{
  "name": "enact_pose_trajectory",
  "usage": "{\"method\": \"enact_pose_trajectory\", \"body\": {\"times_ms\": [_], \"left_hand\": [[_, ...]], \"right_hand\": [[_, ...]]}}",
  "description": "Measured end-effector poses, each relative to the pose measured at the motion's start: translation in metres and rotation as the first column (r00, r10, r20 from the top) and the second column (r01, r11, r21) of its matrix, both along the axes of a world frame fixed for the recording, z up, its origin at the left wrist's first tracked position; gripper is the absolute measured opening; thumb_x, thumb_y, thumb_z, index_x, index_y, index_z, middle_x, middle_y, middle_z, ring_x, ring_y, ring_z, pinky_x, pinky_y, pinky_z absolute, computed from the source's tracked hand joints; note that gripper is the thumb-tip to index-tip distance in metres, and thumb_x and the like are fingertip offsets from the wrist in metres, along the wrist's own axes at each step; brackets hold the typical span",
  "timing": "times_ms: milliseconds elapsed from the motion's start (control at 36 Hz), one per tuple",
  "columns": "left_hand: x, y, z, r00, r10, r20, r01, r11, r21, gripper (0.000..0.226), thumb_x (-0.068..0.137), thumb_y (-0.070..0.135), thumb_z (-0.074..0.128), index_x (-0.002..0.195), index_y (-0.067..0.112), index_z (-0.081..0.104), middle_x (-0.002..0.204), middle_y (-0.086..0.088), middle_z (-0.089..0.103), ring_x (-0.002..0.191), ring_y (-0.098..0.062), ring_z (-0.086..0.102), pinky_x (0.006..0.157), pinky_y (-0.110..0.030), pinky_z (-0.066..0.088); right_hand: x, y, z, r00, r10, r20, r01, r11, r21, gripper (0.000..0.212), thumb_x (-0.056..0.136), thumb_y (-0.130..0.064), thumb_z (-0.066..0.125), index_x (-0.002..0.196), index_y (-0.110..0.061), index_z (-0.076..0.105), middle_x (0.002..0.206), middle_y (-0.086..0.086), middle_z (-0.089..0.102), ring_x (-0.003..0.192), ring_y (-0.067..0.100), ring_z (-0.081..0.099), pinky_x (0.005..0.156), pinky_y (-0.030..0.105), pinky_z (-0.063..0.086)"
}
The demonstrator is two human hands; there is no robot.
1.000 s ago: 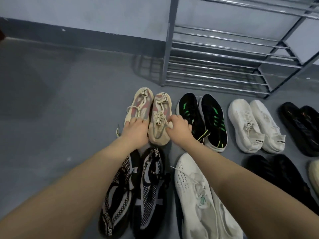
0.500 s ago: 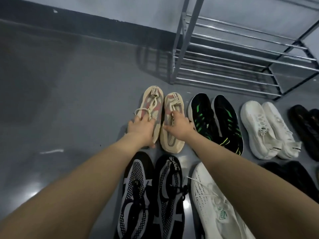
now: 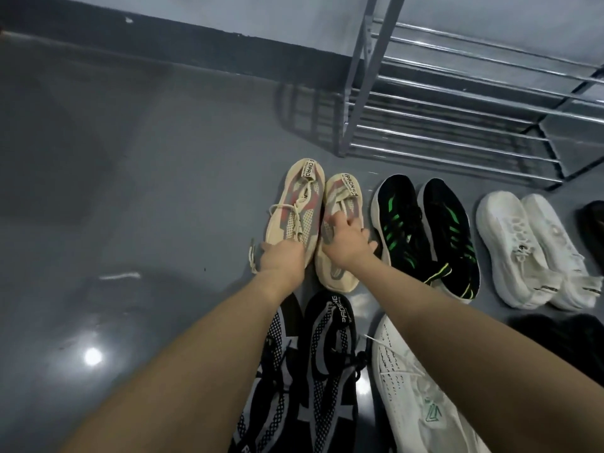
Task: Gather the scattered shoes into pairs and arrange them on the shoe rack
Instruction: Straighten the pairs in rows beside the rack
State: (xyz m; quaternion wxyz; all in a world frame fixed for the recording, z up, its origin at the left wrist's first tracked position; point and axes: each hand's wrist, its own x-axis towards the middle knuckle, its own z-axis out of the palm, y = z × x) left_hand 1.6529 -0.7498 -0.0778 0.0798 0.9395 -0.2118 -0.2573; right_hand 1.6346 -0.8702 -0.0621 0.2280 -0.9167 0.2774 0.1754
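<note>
A pair of beige shoes with red and grey mesh lies side by side on the grey floor, toes toward me. My left hand (image 3: 283,258) grips the toe end of the left beige shoe (image 3: 299,204). My right hand (image 3: 346,238) lies over the laces of the right beige shoe (image 3: 338,196), fingers curled onto it. The metal shoe rack (image 3: 457,125) stands just beyond, up and to the right, its bars bare in the part I see.
Right of the beige pair sit a black pair with green stripes (image 3: 425,230), a white pair (image 3: 529,250) and a dark shoe (image 3: 593,227) at the edge. Nearer me lie a black-and-white mesh pair (image 3: 313,361) and a white shoe (image 3: 411,387). Bare floor spreads left.
The view has tilted and shifted left. My right hand has slid forward from the toe onto the laces of the right beige shoe. The left hand stays at the other shoe's toe.
</note>
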Motion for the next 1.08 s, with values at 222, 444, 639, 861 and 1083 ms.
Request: {"method": "enact_pose_trajectory", "body": {"times_ms": [222, 444, 639, 861, 1083], "left_hand": [[-0.011, 0.010, 0.017, 0.984, 0.147, 0.101, -0.139, 0.987, -0.082, 0.017, 0.090, -0.001, 0.044, 0.100, 0.002, 0.058, 0.105, -0.015, 0.060, 0.096, -0.033, 0.058, 0.067, -0.034, 0.040], [-0.008, 0.007, 0.079, 0.934, 0.279, 0.225, -0.231, 0.948, -0.218, 0.028, 0.087, 0.000, 0.047, 0.114, -0.001, 0.053, 0.123, -0.014, 0.047, 0.106, -0.034, 0.051, 0.072, -0.038, 0.040], [-0.026, -0.003, 0.082, 0.797, 0.586, 0.148, -0.545, 0.803, -0.242, 0.030, 0.091, 0.003, 0.041, 0.116, 0.005, 0.056, 0.111, -0.014, 0.059, 0.100, -0.032, 0.057, 0.074, -0.036, 0.045], [-0.065, -0.003, 0.053, 0.855, 0.471, 0.218, -0.391, 0.861, -0.326, 0.052, 0.088, 0.017, 0.059, 0.131, 0.009, 0.031, 0.135, -0.011, 0.029, 0.120, -0.031, 0.040, 0.088, -0.038, 0.047], [-0.059, -0.006, 0.063, 0.881, -0.021, 0.473, 0.026, 1.000, -0.004, 0.078, 0.087, 0.036, 0.062, 0.145, 0.041, 0.010, 0.156, 0.001, -0.007, 0.143, -0.036, -0.001, 0.112, -0.056, 0.014]], "right_hand": [[-0.011, -0.010, 0.011, 0.991, -0.005, 0.130, 0.007, 1.000, -0.013, 0.027, 0.087, -0.001, 0.041, 0.110, -0.014, 0.037, 0.132, 0.016, 0.029, 0.122, 0.040, 0.031, 0.098, 0.055, 0.038], [-0.020, -0.016, 0.051, 0.963, 0.166, 0.214, -0.124, 0.972, -0.198, 0.030, 0.085, -0.004, 0.048, 0.113, -0.013, 0.042, 0.130, 0.013, 0.033, 0.118, 0.037, 0.034, 0.093, 0.052, 0.037], [-0.049, -0.036, 0.069, 0.887, 0.423, 0.186, -0.349, 0.877, -0.330, 0.035, 0.087, -0.002, 0.046, 0.120, -0.016, 0.046, 0.132, 0.007, 0.032, 0.121, 0.033, 0.035, 0.095, 0.048, 0.041], [-0.066, -0.053, 0.064, 0.789, 0.574, 0.219, -0.446, 0.780, -0.438, 0.034, 0.087, -0.007, 0.055, 0.118, -0.021, 0.052, 0.135, 0.002, 0.037, 0.128, 0.029, 0.031, 0.102, 0.053, 0.032], [-0.073, -0.049, 0.081, 0.670, 0.692, 0.270, -0.492, 0.685, -0.537, 0.035, 0.090, -0.009, 0.050, 0.122, -0.021, 0.053, 0.140, 0.005, 0.039, 0.136, 0.029, 0.027, 0.112, 0.062, 0.012]]}}
